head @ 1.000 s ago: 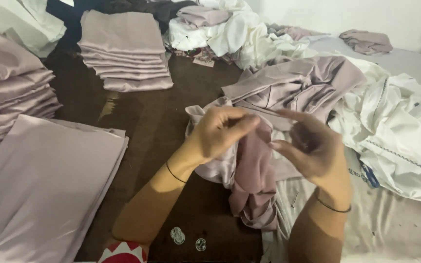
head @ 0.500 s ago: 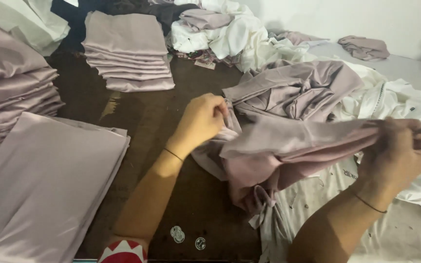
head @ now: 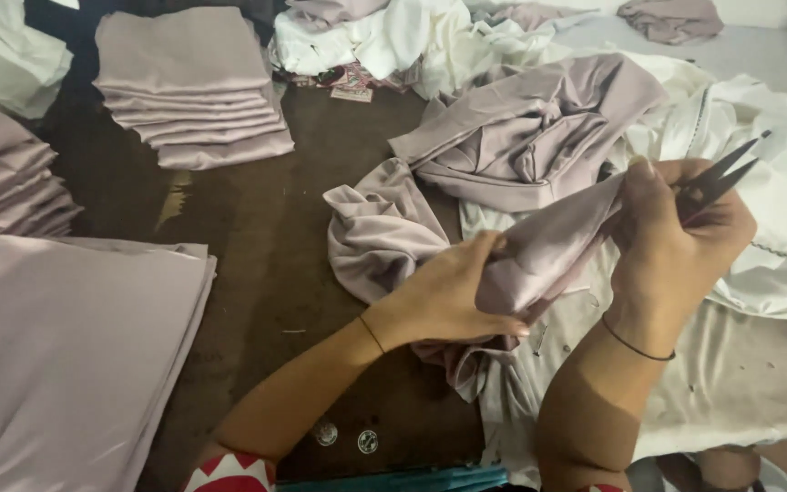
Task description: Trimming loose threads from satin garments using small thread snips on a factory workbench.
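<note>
— Head view: left hand (head: pixel 453 296) clamped on mauve satin cloth (head: pixel 539 251), stretched taut above dark surface (head: pixel 266 237). Right hand (head: pixel 676 223)?
— Pinching cloth's far end, plus small black snips (head: pixel 720 173), blades parted.
— Risk?
— Likely nicking fabric or thumb; points close to taut satin, slippery grip.

Folded stacks (head: pixel 195 87) left of heap (head: pixel 539 128)

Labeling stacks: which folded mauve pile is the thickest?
The left-edge pile: many folded layers, clearly taller than the far pile and the flat near pile.
</note>
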